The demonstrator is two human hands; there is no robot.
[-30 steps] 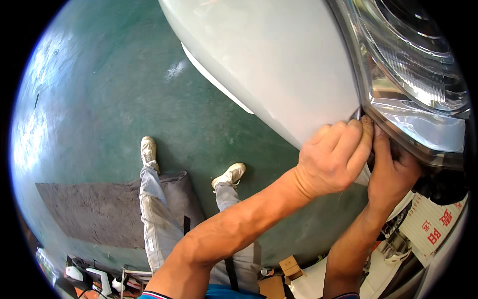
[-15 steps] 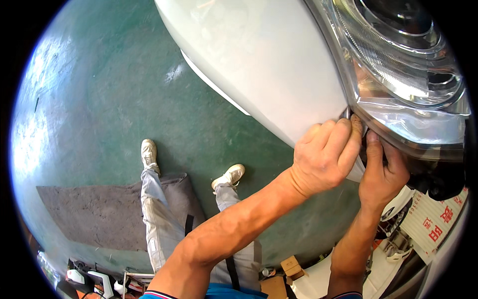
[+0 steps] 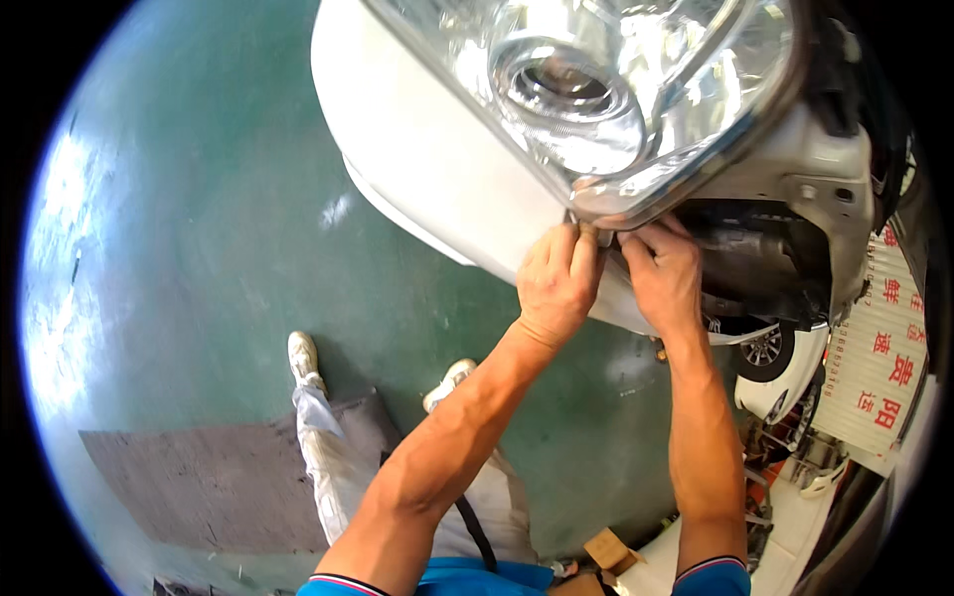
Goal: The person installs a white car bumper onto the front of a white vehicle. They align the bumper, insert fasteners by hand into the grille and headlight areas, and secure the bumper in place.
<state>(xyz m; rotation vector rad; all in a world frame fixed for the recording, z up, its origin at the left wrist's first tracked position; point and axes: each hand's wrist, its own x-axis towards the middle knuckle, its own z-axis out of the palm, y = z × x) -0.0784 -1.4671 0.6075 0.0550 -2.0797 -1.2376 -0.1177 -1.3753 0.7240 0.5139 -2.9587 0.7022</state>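
A clear car headlight (image 3: pixel 641 109) with a round lens fills the top of the view, set beside a white fender (image 3: pixel 437 149). My left hand (image 3: pixel 558 276) is closed at the fender's edge, its fingertips pinched together just below the headlight's lower corner. My right hand (image 3: pixel 664 273) is right beside it, fingers curled up under the headlight's lower rim and thumb toward the same corner. Some fingertips are hidden behind the rim, and what either hand grips is too small to make out. A dark open cavity (image 3: pixel 755 253) lies right of my right hand.
A bare metal body bracket (image 3: pixel 840 194) edges the cavity. Another white car with a wheel (image 3: pixel 765 353) and a sign board (image 3: pixel 884 348) are at the right. A grey mat (image 3: pixel 219 487) lies on the green floor by my feet; a cardboard box (image 3: pixel 608 548) sits lower down.
The view has swung right, so the headlight, cavity and bracket show more fully. Both hands stay at the headlight's lower corner; my right fingers now reach further under the rim.
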